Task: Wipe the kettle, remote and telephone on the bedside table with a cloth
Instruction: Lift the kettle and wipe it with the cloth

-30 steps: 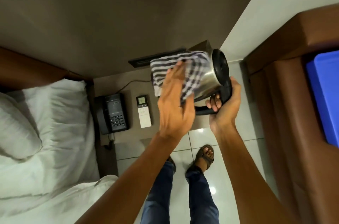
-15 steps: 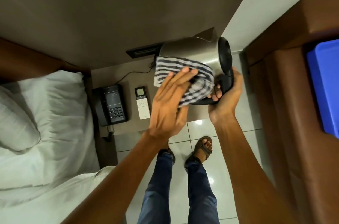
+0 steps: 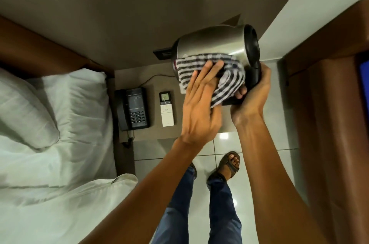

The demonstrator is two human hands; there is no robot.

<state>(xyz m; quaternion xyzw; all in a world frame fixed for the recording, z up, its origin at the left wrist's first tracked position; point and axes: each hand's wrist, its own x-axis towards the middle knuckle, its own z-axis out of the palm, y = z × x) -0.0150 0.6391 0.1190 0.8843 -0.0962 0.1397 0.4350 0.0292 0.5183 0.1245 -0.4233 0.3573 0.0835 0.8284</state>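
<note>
A steel kettle [image 3: 211,43] with a black base and handle is held tipped on its side in the air above the bedside table [image 3: 151,77]. My right hand [image 3: 253,95] grips its black handle. My left hand [image 3: 201,107] presses a black-and-white striped cloth [image 3: 209,67] against the lower side of the kettle's body, fingers spread over the cloth. On the table lie a white remote [image 3: 167,108] with a small screen and, left of it, a black telephone [image 3: 132,108] with its corded handset.
A bed with white sheets and a pillow [image 3: 24,111] borders the table on the left. A brown padded piece of furniture [image 3: 329,103] stands at the right. My legs and sandalled feet [image 3: 229,163] stand on the glossy tiled floor. A black wall socket [image 3: 162,54] sits behind the table.
The cloth under my left hand has slid from the top of the kettle's body down to its lower side, while the kettle was turned and lifted slightly in my right hand.
</note>
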